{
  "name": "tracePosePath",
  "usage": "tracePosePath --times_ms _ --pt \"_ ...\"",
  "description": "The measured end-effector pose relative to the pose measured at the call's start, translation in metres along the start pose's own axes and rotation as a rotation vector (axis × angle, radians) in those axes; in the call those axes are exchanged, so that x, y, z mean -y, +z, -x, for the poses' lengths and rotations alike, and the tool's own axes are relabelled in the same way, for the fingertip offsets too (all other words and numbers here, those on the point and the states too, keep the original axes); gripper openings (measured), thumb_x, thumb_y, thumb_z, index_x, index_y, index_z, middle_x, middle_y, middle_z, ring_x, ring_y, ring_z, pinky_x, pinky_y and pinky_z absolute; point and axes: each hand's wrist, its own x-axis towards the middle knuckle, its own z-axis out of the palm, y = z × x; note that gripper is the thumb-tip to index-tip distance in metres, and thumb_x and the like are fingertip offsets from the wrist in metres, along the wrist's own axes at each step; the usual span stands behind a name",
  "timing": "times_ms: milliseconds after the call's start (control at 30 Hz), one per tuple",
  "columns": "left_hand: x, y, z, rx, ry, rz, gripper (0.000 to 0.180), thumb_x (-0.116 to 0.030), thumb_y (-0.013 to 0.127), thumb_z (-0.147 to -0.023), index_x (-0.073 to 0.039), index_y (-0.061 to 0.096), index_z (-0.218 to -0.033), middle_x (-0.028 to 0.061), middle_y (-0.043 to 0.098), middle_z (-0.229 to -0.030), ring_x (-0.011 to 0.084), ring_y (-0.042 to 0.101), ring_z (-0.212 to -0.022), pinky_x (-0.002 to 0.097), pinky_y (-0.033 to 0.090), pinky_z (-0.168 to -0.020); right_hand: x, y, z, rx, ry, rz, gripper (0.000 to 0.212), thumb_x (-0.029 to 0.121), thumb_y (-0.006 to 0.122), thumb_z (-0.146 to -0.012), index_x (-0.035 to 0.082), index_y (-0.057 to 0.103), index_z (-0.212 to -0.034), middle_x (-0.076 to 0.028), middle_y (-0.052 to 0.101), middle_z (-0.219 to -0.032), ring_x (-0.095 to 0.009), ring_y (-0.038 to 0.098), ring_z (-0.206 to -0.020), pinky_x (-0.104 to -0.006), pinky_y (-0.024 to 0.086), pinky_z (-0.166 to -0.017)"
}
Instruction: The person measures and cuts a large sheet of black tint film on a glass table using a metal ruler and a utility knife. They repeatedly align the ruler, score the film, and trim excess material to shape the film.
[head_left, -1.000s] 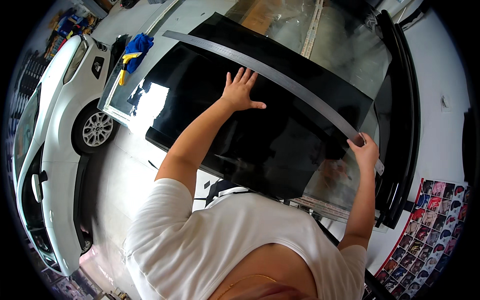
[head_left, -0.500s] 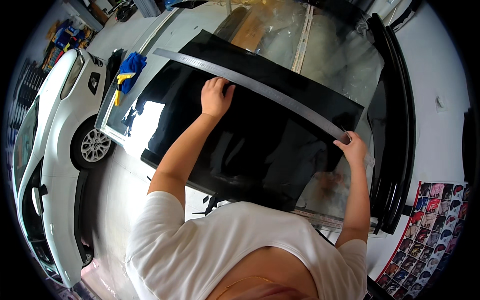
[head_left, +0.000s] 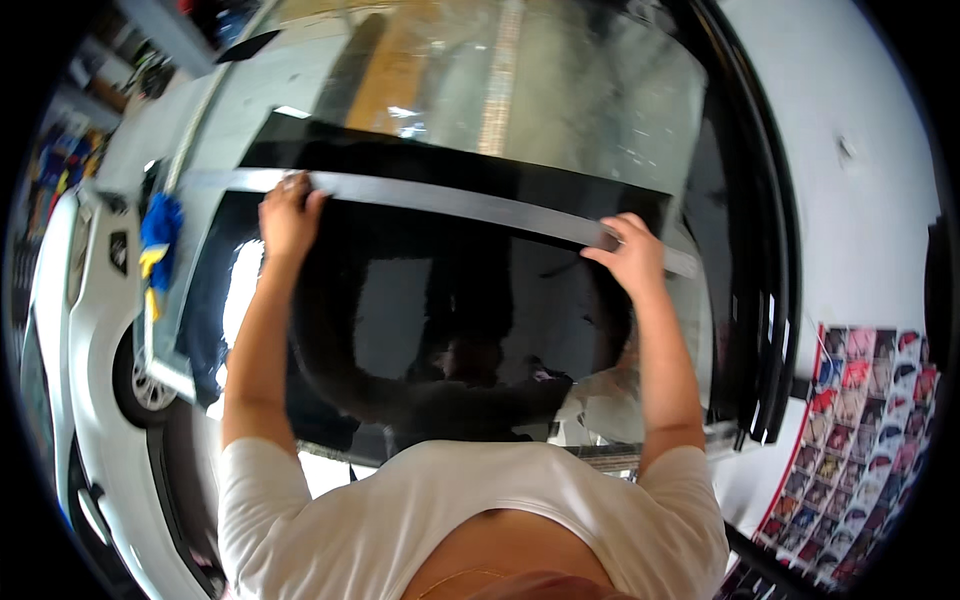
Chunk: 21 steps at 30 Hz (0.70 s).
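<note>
A long metal ruler (head_left: 450, 197) lies across a sheet of glossy black film (head_left: 440, 290) on a glass-topped table. My left hand (head_left: 288, 222) is at the ruler's left part, fingertips bent over it and thumb at its near edge. Toward the ruler's right end is my right hand (head_left: 634, 258), with thumb and fingers closed together at the strip. Something small and dark shows at those fingertips, too blurred to name. A band of film stretches beyond the ruler's far edge.
A blue cloth (head_left: 160, 225) and a yellow-handled tool (head_left: 152, 268) lie at the table's left edge. Left of the table stands a white car (head_left: 100, 330). Long black strips (head_left: 765, 250) run along the right side, beside a white wall (head_left: 850, 210).
My left hand has moved left along the ruler and now has its fingers over it. My view has turned, so the table appears straighter. The right hand stays near the ruler's right end.
</note>
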Motion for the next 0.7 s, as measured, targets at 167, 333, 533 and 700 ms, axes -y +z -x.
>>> tracePosePath --times_ms 167,333,533,700 --pt "0.016 0.017 -0.023 0.020 -0.048 0.032 0.049 -0.040 0.060 -0.086 -0.009 0.057 -0.123 0.0183 0.051 -0.131 0.0358 0.048 -0.118 0.0405 0.035 -0.101 -0.019 -0.003 -0.017 0.049 0.145 -0.017 0.050 0.032 0.082 -0.060 0.009 0.066 -0.102 -0.002 0.061 -0.104 -0.025 0.063 -0.085 -0.0357 0.050 -0.074" --pt "0.011 0.016 -0.032 0.011 -0.180 -0.036 0.057 -0.043 0.059 -0.085 -0.003 0.054 -0.125 0.0189 0.049 -0.133 0.0367 0.045 -0.122 0.0402 0.035 -0.103 -0.050 -0.006 -0.005 -0.150 0.106 0.047 0.050 0.032 0.082 -0.062 0.009 0.067 -0.104 -0.003 0.060 -0.113 -0.025 0.063 -0.087 -0.0355 0.052 -0.074" --pt "0.035 0.022 -0.037 0.014 -0.400 -0.244 0.055 -0.046 0.044 -0.091 -0.003 0.055 -0.123 0.0163 0.051 -0.132 0.0319 0.048 -0.122 0.0513 0.027 -0.106 -0.104 -0.011 0.027 -0.279 0.382 0.119 0.048 0.032 0.081 -0.065 0.009 0.068 -0.106 -0.007 0.060 -0.115 -0.024 0.063 -0.094 -0.0332 0.050 -0.080" --pt "0.014 0.017 -0.054 0.116 -0.474 -0.242 0.047 -0.043 0.038 -0.095 -0.010 0.059 -0.121 0.0080 0.055 -0.128 0.0275 0.048 -0.123 0.0661 0.011 -0.104 -0.109 -0.015 0.018 -0.271 0.455 0.206 0.051 0.035 0.078 -0.068 0.008 0.066 -0.110 -0.008 0.059 -0.121 -0.025 0.058 -0.107 -0.0336 0.046 -0.089"
